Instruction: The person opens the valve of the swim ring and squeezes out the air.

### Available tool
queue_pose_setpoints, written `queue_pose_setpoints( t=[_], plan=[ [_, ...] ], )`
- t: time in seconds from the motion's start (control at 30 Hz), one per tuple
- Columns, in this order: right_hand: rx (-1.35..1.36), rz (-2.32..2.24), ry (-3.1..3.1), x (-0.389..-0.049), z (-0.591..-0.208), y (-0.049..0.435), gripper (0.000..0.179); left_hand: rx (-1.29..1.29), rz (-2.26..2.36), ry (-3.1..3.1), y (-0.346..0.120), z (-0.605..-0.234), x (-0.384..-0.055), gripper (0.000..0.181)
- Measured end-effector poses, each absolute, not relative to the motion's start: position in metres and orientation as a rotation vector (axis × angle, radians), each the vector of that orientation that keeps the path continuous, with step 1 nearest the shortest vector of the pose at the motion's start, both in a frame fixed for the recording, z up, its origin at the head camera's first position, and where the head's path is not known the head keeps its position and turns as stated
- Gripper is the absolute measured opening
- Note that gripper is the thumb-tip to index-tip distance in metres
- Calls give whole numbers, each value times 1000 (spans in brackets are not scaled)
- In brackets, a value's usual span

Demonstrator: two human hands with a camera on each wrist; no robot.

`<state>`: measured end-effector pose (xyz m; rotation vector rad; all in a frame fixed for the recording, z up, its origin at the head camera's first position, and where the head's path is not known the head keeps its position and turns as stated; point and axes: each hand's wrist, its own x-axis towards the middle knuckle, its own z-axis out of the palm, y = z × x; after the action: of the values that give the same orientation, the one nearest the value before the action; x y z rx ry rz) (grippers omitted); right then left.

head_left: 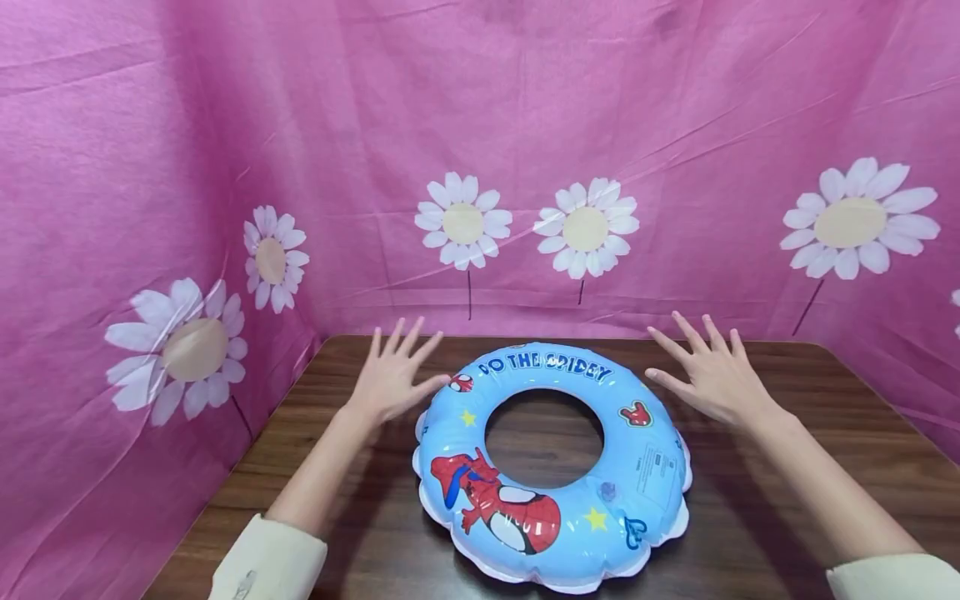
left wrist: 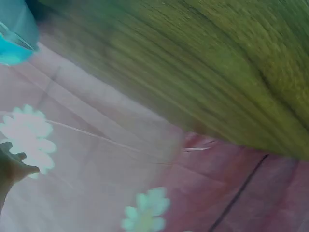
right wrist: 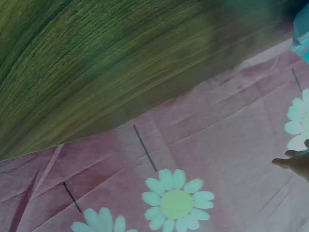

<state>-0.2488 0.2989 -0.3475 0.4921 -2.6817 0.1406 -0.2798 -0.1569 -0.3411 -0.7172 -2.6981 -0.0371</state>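
An inflated blue swim ring (head_left: 517,492) with a scalloped pale rim lies on the wooden table, printed with a red cartoon figure, yellow stars and the words "DO THE SPIDEY". My left hand (head_left: 390,383) is spread beside its upper left side, thumb close to the ring; whether it touches I cannot tell. On the other side my right hand (head_left: 716,379) is spread too, apart from the ring's upper right edge. Each wrist view shows only a bit of the ring, at the upper left (left wrist: 17,43) and the upper right (right wrist: 301,36), with some fingertips at the frame's side.
The brown wooden table (head_left: 277,483) reaches back to a pink cloth (head_left: 360,167) that hangs behind and at both sides. Large white daisies (head_left: 462,223) are printed on the cloth. A clear valve (head_left: 608,491) sits on the ring's upper face, near a printed label.
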Motion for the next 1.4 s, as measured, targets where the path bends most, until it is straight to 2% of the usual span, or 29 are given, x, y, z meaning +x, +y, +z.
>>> queue_pose_setpoints(
  t=[0.1,0.33,0.5,0.77,1.1,1.23,1.4],
  plan=[
    [556,187,-2650,-242,-348,290,64,-907,-6,-2590,-135,-343,-258,76],
    [846,295,-2622,-234,-367,266,58,-1485,-77,-2423,-80,-366,-184,71],
    [1032,335,-2626,-232,-389,258,51,-1710,24,-2459,-69,-389,-161,74],
    [962,403,-2713,-229,-406,261,45,-1749,169,-2342,-82,-395,-187,72],
    [731,418,-2758,-228,-406,255,48,-1603,115,-2398,-113,-381,-241,56],
    [678,406,-2781,-228,-403,251,52,-1520,-153,-2592,-103,-369,-243,54],
    [662,371,-2780,-226,-400,247,53,-1390,-327,-2705,-67,-367,-235,58]
  ],
)
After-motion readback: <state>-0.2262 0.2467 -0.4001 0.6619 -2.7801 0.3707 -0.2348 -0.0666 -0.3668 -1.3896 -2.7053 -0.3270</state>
